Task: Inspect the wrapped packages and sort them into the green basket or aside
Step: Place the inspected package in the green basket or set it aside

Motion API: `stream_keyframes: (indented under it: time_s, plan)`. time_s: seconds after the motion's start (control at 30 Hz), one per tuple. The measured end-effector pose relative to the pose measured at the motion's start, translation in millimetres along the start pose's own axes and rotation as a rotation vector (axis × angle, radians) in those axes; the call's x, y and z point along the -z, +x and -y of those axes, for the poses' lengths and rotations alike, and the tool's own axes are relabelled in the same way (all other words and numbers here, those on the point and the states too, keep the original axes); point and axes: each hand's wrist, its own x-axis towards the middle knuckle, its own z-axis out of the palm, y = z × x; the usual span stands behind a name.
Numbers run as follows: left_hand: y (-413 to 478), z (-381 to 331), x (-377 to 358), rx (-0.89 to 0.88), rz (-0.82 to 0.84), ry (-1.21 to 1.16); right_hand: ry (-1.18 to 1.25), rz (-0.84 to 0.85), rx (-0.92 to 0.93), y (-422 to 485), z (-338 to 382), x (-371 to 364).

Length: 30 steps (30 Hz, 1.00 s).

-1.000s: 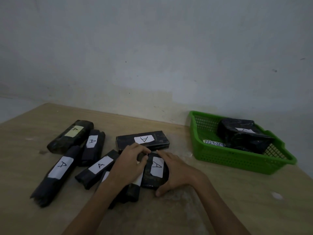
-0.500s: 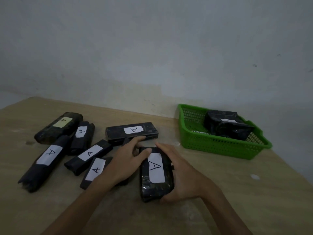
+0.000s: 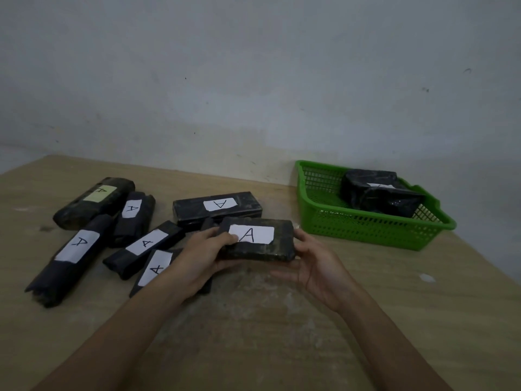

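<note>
While left hand (image 3: 203, 255) & right hand (image 3: 318, 266) pinch opposite ends of the black plastic-wrapped A-labelled block (image 3: 258, 241), turn it slowly, checking wrap, seemingly intact in dim light.

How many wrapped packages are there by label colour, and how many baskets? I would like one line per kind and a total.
Packages with a white label: 7 (5 on the table, 1 held package between left hand and right hand, 1 in the green basket)
Package with a yellow label: 1
Green basket: 1
Total: 9
A dark piece behind the left hand may be one more.
</note>
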Motion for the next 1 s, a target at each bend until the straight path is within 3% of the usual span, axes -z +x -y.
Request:
stream_keyframes:
  time_s: [0.53,0.73,1.0]
  plan:
    - [-7.7,5.2,-11.1,-0.105,0.018,0.036,-0.168,-0.082,0.101,1.9,-2.3,3.3]
    - [-8.7,10.1,-13.2,-0.148,0.033,0.094,-0.350,-0.149,0.142,0.8,-9.7,4.1]
    - [-8.5,13.8,-15.0,-0.107,0.056,0.129,-0.331,-0.252,0.075,-0.9,-6.6,-1.0]
